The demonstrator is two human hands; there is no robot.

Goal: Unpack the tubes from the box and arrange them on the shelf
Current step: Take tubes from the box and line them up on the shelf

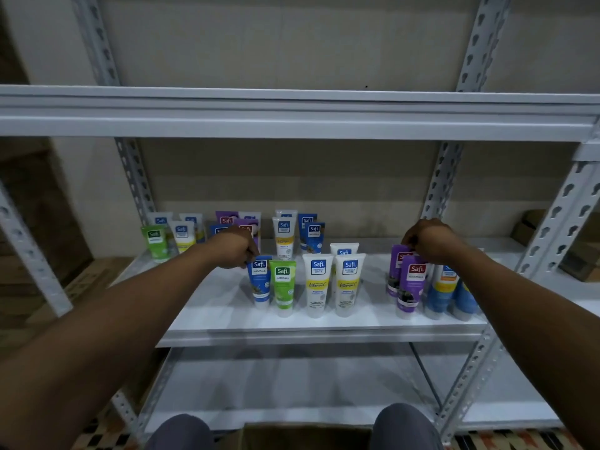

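Note:
Several Safi tubes stand cap-down on the white middle shelf (227,313). My left hand (232,246) pinches the top of a blue tube (259,280), which stands beside a green tube (283,287) and two white Vitamin C tubes (316,287). My right hand (428,240) grips the top of a purple tube (397,269) at the right, behind another purple tube (410,287) and next to blue-and-yellow tubes (443,292). More tubes stand in a back row (181,233). The cardboard box (305,436) shows at the bottom edge between my knees.
The grey perforated uprights (552,222) frame the rack. The upper shelf beam (292,115) runs across above my hands. A lower shelf (292,384) lies below. Cardboard boxes (532,222) sit behind the rack at the far right.

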